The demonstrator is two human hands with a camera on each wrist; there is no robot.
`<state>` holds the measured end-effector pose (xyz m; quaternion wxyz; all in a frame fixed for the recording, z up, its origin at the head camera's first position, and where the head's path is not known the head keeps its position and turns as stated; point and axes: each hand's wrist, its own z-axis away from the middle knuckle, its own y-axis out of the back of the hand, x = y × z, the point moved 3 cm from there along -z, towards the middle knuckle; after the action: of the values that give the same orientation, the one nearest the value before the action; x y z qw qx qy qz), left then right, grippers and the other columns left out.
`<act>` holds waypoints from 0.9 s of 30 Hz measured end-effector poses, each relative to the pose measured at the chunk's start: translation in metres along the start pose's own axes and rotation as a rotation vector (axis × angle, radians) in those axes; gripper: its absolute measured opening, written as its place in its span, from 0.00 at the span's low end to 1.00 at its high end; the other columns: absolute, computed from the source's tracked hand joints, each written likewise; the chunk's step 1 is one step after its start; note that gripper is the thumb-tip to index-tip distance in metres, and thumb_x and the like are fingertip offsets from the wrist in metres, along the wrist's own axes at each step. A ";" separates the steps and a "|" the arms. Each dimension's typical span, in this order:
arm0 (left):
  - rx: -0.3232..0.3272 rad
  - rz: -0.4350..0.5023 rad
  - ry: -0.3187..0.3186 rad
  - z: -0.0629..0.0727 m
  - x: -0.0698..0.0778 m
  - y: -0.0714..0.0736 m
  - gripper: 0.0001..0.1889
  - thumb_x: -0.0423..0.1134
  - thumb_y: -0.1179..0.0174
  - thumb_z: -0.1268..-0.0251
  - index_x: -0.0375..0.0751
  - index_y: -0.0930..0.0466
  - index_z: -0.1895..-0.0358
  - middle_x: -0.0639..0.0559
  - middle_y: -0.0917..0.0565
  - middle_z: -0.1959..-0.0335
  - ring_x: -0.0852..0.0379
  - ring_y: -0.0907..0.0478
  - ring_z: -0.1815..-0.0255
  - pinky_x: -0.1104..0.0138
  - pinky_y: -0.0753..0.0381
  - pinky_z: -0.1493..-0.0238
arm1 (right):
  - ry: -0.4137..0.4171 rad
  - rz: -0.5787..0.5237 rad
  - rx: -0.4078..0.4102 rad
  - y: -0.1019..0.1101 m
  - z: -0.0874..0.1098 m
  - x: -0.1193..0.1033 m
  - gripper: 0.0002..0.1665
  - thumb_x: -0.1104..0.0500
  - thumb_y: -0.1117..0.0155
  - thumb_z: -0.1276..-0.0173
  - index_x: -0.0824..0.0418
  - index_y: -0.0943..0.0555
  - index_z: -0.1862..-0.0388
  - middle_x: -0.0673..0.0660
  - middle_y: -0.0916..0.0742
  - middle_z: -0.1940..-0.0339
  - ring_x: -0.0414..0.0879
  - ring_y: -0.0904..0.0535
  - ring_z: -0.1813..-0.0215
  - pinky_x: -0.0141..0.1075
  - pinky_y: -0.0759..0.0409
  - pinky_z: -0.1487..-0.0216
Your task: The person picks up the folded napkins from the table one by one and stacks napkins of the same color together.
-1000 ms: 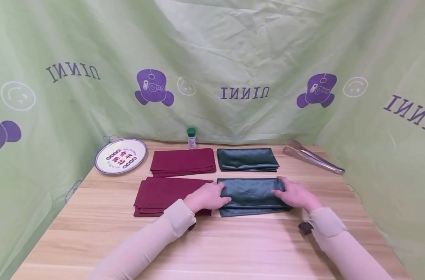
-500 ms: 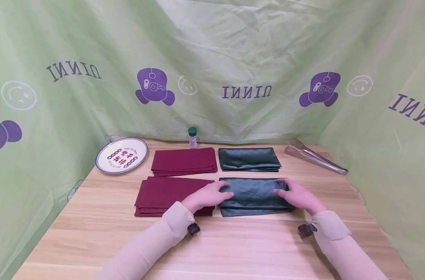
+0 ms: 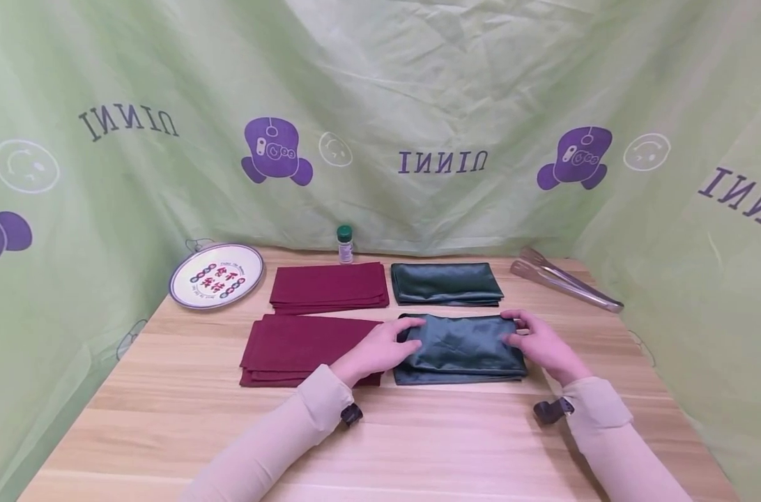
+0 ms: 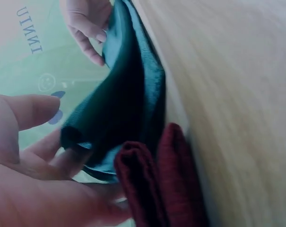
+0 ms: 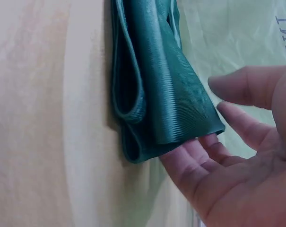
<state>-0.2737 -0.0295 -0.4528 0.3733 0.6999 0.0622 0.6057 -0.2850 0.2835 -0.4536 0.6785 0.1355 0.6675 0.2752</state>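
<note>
In front of me lies a folded dark green satin cloth (image 3: 465,348), its upper layer raised at both ends. My left hand (image 3: 380,348) is at its left end, with fingers reaching under the layer and the thumb apart from the fabric in the left wrist view. At the opposite end, my right hand (image 3: 543,346) has its fingers (image 5: 185,163) beneath the cloth's edge, while the thumb (image 5: 242,85) stands off the cloth. Loose folds of the same cloth (image 5: 166,75) show in the right wrist view. A folded maroon cloth (image 3: 302,345) lies just left, partly behind my left hand.
Behind lie another maroon cloth (image 3: 327,286) and another green cloth (image 3: 446,282), both folded. A green-capped bottle (image 3: 346,247) stands at the back. A printed plate (image 3: 186,293) sits back left, metal tongs (image 3: 565,282) back right. Green curtain (image 3: 380,202) encloses the wooden table (image 3: 418,446).
Both ends of the front green cloth's upper layer have risen, and its far edge has shifted slightly back. My hands have moved a little with it; the other cloths stay put.
</note>
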 end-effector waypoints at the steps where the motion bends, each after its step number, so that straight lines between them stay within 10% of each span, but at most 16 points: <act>1: 0.006 0.009 -0.010 0.000 0.000 0.000 0.25 0.46 0.41 0.31 0.55 0.27 0.31 0.52 0.28 0.32 0.54 0.26 0.48 0.57 0.28 0.43 | 0.002 -0.010 0.010 0.000 0.000 0.001 0.30 0.66 0.37 0.35 0.67 0.31 0.34 0.69 0.26 0.46 0.57 0.26 0.51 0.37 0.25 0.57; 9: 0.034 0.140 -0.033 -0.004 -0.006 0.002 0.24 0.40 0.39 0.32 0.52 0.26 0.32 0.50 0.30 0.30 0.49 0.25 0.42 0.56 0.28 0.40 | -0.032 -0.063 0.072 -0.003 -0.003 0.006 0.29 0.72 0.39 0.39 0.70 0.28 0.37 0.70 0.25 0.46 0.55 0.28 0.51 0.31 0.28 0.56; 27: -0.018 0.039 0.047 -0.014 -0.013 0.003 0.22 0.27 0.40 0.41 0.42 0.22 0.42 0.46 0.25 0.39 0.50 0.30 0.41 0.59 0.30 0.40 | -0.136 -0.142 0.031 -0.001 -0.002 0.010 0.23 0.69 0.37 0.38 0.77 0.25 0.44 0.64 0.20 0.53 0.46 0.26 0.57 0.31 0.25 0.58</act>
<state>-0.2912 -0.0325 -0.4614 0.3660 0.6832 0.0521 0.6298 -0.2867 0.2878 -0.4632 0.7380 0.1168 0.6319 0.2059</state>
